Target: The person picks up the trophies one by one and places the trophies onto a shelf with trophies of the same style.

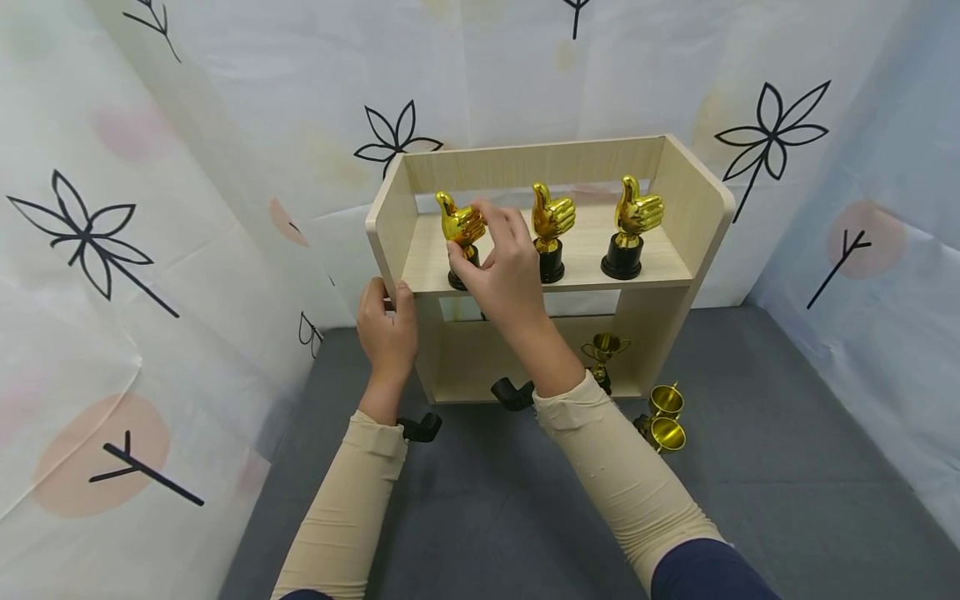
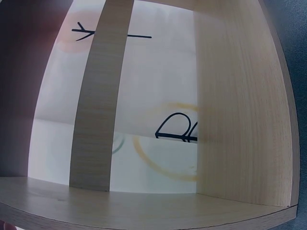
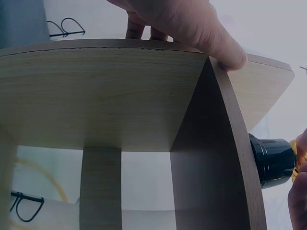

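Note:
A small wooden shelf (image 1: pixel 663 333) has three gold thumbs-up trophies with black bases on its upper board. My right hand (image 1: pixel 510 275) pinches the leftmost trophy (image 1: pixel 456 221) by its gold part, thumb and fingers on either side. Its black base (image 3: pixel 272 162) sits on the board in the right wrist view. The middle trophy (image 1: pixel 553 215) is partly behind my right hand, and the right trophy (image 1: pixel 637 208) stands near the far side panel. My left hand (image 1: pixel 387 333) grips the shelf's left side at board height, thumb (image 3: pixel 230 55) on the front edge.
A gold cup trophy (image 1: pixel 604 348) stands in the lower compartment at right. Two more gold cups (image 1: pixel 666 402) lie on the grey tabletop (image 1: pixel 780 433) beside the shelf. Patterned cloth walls (image 1: pixel 225 250) surround the table. Black wrist camera mounts (image 1: pixel 512 394) extend from both wrists.

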A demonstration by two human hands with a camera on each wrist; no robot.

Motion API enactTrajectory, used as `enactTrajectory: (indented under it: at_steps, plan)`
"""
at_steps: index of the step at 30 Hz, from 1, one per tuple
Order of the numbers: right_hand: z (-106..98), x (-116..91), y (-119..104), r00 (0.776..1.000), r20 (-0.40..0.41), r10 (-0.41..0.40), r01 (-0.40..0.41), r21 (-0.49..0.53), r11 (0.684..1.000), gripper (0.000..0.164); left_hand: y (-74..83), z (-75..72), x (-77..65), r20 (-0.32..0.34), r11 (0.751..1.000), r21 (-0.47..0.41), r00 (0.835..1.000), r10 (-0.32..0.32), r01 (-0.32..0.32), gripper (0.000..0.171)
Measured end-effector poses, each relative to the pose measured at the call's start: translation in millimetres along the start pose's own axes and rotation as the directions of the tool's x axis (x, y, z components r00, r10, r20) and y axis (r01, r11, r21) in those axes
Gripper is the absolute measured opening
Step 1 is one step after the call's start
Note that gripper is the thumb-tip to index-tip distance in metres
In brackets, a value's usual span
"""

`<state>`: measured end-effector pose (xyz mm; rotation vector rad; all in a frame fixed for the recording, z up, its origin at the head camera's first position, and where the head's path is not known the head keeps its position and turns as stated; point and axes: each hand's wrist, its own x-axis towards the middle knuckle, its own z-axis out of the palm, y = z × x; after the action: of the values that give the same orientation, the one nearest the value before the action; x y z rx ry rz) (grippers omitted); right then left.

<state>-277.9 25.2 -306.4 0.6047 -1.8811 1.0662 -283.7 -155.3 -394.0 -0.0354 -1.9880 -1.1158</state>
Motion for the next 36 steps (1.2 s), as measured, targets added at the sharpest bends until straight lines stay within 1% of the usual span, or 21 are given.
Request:
enactTrajectory:
  at_steps: [7, 16, 21, 30, 36]
  plan:
    - [0.8, -0.4, 0.3, 1.0, -0.005, -0.008, 0.008, -0.008, 1.0, 0.048, 0.2, 0.9, 0.7, -0.006, 1.0, -0.001, 1.0, 0.001, -0.001, 0.045]
    - [-1.2, -0.3, -1.0, 1.0, 0.001, -0.006, 0.006, -0.036, 0.999, 0.049, 0.3, 1.2, 1.1, -0.004, 1.0, 0.005, 1.0, 0.009, -0.009, 0.049]
    - [-1.4, -0.2, -1.6, 1.0, 0.012, -0.014, 0.014, -0.038, 0.999, 0.049, 0.4, 1.7, 0.5, -0.017, 1.0, 0.003, 1.0, 0.006, -0.006, 0.048]
    - [-1.0, -0.6, -2.2, 1.0, 0.016, -0.009, 0.01, -0.051, 0.999, 0.049, 0.3, 2.6, 0.9, -0.034, 1.0, -0.012, 0.999, 0.02, -0.021, 0.048]
    - [-0.7, -2.7, -2.2, 1.0, 0.019, -0.001, 0.002, -0.057, 0.998, 0.049, 0.7, 2.1, 0.5, -0.038, 1.0, -0.011, 0.999, 0.009, -0.01, 0.045]
